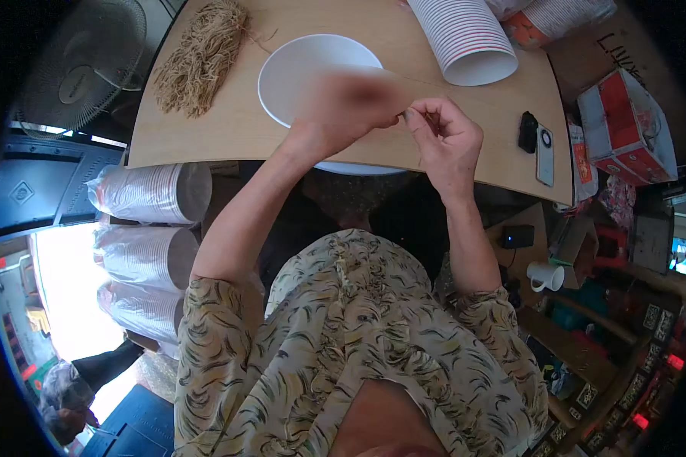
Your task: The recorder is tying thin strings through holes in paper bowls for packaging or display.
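Observation:
Over the near part of the tabletop my two hands meet. My left hand (341, 116) is partly smeared, so its fingers do not show clearly; it lies in front of a white round tub (290, 65). My right hand (451, 145) is closed in a pinch beside the left fingertips. What the pinch holds is too small to name. A bundle of tan paper-like twine (200, 61) lies on the table to the left, with a loose strand trailing toward the tub. Below the table edge shows another white curved rim (362, 169).
Stacked white paper tubs (465, 38) lie at the table's far right. A phone (545, 156) and a black object (527, 132) rest near the right edge. Plastic-wrapped tub stacks (141, 194) stand at the left, below a fan (80, 80). A mug (546, 276) is at right.

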A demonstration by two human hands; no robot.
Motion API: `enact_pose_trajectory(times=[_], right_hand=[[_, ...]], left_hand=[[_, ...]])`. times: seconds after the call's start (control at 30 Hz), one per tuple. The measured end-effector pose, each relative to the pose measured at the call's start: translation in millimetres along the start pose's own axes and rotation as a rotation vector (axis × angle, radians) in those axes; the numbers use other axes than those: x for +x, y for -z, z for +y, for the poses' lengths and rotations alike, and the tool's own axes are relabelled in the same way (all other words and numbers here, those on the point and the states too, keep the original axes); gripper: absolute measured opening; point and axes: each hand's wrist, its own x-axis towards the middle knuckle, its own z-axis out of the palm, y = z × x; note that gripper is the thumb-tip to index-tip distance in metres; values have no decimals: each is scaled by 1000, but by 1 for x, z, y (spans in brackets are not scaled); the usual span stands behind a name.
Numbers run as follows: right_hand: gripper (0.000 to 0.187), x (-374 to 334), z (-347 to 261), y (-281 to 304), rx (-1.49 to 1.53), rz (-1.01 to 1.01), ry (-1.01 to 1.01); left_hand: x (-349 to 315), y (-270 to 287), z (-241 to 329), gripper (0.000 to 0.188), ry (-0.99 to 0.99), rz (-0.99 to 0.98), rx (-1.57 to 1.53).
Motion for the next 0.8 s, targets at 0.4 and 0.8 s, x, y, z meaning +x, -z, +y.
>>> enact_pose_trajectory(times=[0.4,0.8], right_hand=[[15,10,5,12,316,-86,-317],[22,2,-8,22,223,-146,-229]], left_hand=[[-5,-5,1,18,-152,28,159],[1,4,-1,17,-2,-89,-76]])
